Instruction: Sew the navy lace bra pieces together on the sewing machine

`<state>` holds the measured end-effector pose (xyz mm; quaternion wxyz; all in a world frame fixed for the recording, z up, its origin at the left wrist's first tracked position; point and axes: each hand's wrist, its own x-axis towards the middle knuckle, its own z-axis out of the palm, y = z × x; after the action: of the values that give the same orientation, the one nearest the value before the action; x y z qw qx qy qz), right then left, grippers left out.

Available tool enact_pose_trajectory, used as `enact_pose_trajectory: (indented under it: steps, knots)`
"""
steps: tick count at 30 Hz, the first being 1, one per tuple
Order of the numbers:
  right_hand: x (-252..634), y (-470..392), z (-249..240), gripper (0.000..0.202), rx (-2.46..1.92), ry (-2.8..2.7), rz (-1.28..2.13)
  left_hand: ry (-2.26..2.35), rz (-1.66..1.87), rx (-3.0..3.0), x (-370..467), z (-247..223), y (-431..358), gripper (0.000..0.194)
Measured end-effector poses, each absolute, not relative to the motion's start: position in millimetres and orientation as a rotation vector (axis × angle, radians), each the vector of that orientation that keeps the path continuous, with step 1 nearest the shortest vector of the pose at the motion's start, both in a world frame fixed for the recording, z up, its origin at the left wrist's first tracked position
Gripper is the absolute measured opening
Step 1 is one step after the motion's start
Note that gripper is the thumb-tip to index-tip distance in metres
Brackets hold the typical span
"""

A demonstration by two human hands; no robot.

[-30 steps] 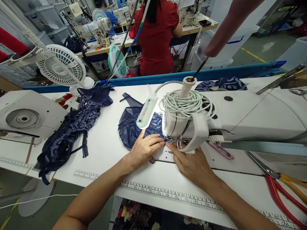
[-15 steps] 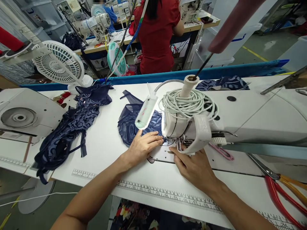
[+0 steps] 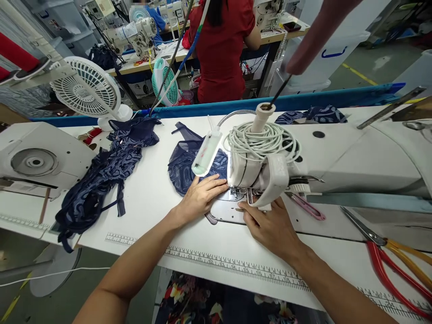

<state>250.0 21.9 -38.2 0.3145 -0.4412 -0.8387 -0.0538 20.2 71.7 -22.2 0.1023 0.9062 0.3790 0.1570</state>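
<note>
Head camera, mid-frame: I press my left hand (image 3: 200, 198) flat and open on the navy lace piece (image 3: 189, 164), my right hand (image 3: 270, 227) pinching its edge at the presser foot (image 3: 240, 194) to steer the seam.

I see a sheer, patterned navy lace piece (image 3: 189, 166) of thin, matt cloth under my left hand (image 3: 199, 198). The sewing machine (image 3: 337, 157) has a smooth, semi-gloss white painted housing; the plate (image 3: 226, 211) below it by my right hand (image 3: 270, 227) is bright, polished metal. The table (image 3: 148, 211) is smooth, matt white laminate. The coiled cable (image 3: 261, 141) looks like pale, rubbery plastic. The fan (image 3: 86, 90) is glossy white plastic. The scissors (image 3: 388, 256) have red, shiny handles.
</note>
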Motion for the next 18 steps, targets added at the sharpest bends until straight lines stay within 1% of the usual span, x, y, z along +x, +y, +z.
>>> enact_pose_trajectory:
  steps: [3,7,9,11,14,18]
  knots:
    - [249,25,-40,0.023,-1.156,-2.175,-0.158,1.151,0.451,2.655,21,-23,70,0.032]
    - [255,28,-36,0.023,-1.211,-2.143,-0.252,1.217,0.427,2.622,13,-21,56,0.033]
    - [265,27,-32,0.022,-1.315,-2.148,-0.363,1.266,0.403,2.589,3,-19,43,0.034]
    - [281,24,-29,0.025,-1.531,-2.167,-0.520,1.324,0.411,2.547,-8,-18,27,0.033]
    - [311,18,-29,0.034,-1.858,-2.157,-0.719,1.425,0.514,2.474,-17,-22,4,0.027]
    - [334,11,-32,0.035,-1.828,-2.251,-0.729,1.565,0.705,2.368,-13,-31,-12,0.013]
